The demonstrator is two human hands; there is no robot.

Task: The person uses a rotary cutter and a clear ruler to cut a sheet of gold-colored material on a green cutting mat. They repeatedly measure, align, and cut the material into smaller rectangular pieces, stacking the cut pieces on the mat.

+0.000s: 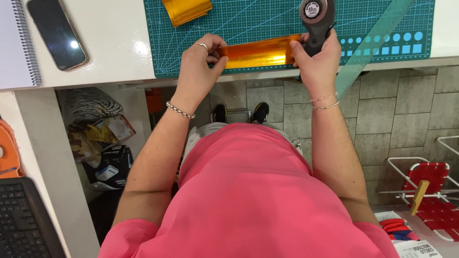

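A shiny orange-gold foil strip (258,53) is stretched between both hands at the near edge of a green cutting mat (248,21). My left hand (200,64) pinches the strip's left end with thumb and fingers. The strip's right end is pinched by my right hand (316,62), which also grips the dark handle of a rotary cutter (315,19) whose round blade points away from me. A second piece of the same foil (186,9) lies on the mat's far left.
A clear green ruler (377,40) lies slanted across the mat's right side. A phone (56,33) and a spiral notebook (16,43) lie on the white table at left. A keyboard (24,220) sits at lower left. A red folding chair (430,196) stands on the tiled floor.
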